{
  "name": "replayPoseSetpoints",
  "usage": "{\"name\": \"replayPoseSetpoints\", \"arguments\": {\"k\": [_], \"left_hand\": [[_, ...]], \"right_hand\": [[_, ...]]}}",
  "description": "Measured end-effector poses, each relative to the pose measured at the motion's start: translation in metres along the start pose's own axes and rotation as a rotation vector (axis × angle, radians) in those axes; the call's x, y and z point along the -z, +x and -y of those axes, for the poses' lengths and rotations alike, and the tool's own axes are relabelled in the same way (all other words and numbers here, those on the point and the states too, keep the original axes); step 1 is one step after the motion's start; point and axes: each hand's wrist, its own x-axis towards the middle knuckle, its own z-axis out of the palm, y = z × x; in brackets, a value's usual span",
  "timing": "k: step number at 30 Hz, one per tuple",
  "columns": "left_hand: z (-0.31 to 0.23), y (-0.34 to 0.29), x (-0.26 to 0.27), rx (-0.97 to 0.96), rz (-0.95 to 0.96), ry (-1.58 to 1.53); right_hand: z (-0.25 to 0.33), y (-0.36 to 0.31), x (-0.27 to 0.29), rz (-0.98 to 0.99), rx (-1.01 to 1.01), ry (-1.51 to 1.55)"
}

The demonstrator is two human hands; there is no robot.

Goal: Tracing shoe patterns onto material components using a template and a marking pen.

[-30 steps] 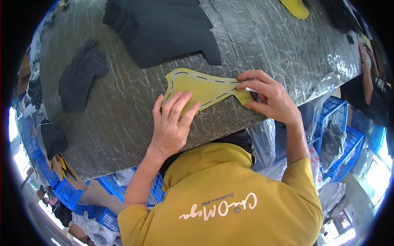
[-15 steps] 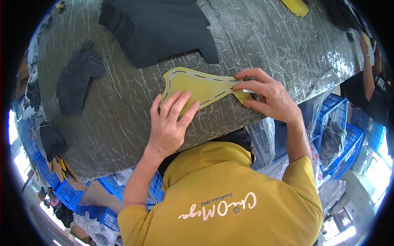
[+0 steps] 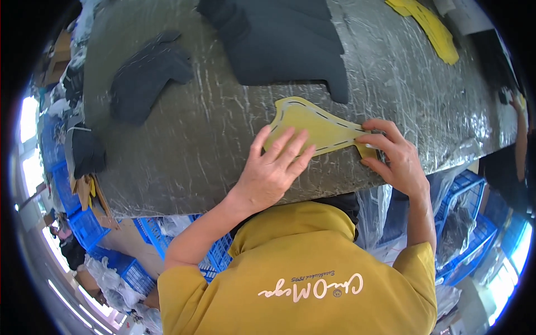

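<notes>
A flat yellow template (image 3: 312, 124) lies on the dark, plastic-covered table, broad at its left and narrowing to the right. Dashed dark slots and pale lines follow its edges. My left hand (image 3: 273, 167) rests on its near left part, fingers spread and stretched out. At the narrow right end, my right hand (image 3: 399, 162) is closed, with fingertips along the far side and the thumb at the near side. A small shiny, pen-like thing shows faintly between those fingers, mostly hidden. Just beyond the template lies a stack of dark grey cut pieces (image 3: 279, 47).
More dark grey pieces (image 3: 148, 78) lie to the left. Yellow strips (image 3: 427, 28) sit at the far right. Blue crates (image 3: 134, 276) stand below the table's near edge (image 3: 162, 214). Another person's arm (image 3: 521, 139) shows at the right rim.
The whole view has shifted, so table things appear farther right. Both hands stay at about the same places on the template. The shiny thing in my right hand shows less.
</notes>
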Motion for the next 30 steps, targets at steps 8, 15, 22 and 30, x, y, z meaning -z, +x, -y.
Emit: {"name": "replayPoseSetpoints", "arguments": {"k": [8, 15, 22, 30], "left_hand": [[-0.002, 0.004, 0.001, -0.039, -0.052, 0.043], [-0.002, 0.009, 0.013, -0.028, 0.044, 0.093], [0.008, 0.015, 0.019, 0.008, 0.080, -0.068], [0.039, 0.025, 0.016, -0.077, 0.132, -0.346]], "right_hand": [[0.001, 0.001, -0.002, -0.040, 0.031, -0.006], [0.005, 0.005, 0.000, -0.025, 0.026, 0.018], [0.005, 0.005, 0.002, 0.020, -0.015, 0.016], [0.016, 0.011, 0.009, 0.074, -0.093, 0.043]]}}
